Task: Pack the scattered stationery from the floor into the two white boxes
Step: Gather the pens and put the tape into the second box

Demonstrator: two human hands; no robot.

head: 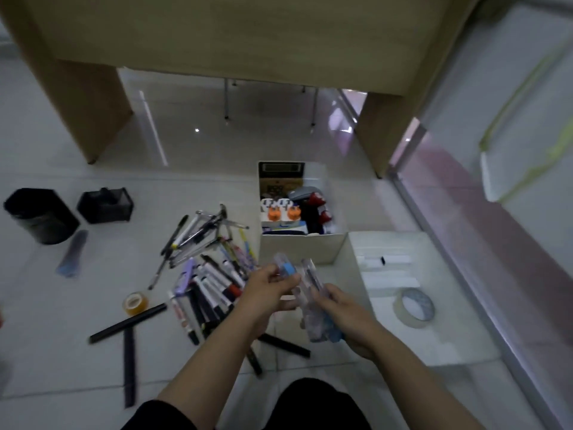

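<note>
- The near white box (pixel 434 336) sits at the right side of the floor (pixel 217 150), just beside the glass wall; thin card by the look of it, light and easily shoved, so anything going in wants lowering, not dropping. A tape roll (pixel 414 304) and some flat white pieces already lie in it.
- The far white box (pixel 302 248) touches the near one's far-left corner and looks well filled with small packaged items; little room left there, I'd judge.
- The pile of pens and markers (pixel 210 274) is spread over the middle of the floor, left of the boxes. Stiff, light, round-bodied, so they'll roll and slip; best gathered in a bundle round the middle of the barrels.
- The black sticks (pixel 128 325) lie on the floor nearer the person: rigid, long, take them mid-length.
- The clear plastic cases (pixel 310 283) are up in both hands, above the near-left corner of the near box. Smooth, hard, likely slippery and a bit brittle; grip across the flat sides.
- The left hand (pixel 269 290) has its fingers curled round one case with a blue insert.
- The right hand (pixel 341 311) wraps its fingers round the other cases; blur hides how many.
</note>
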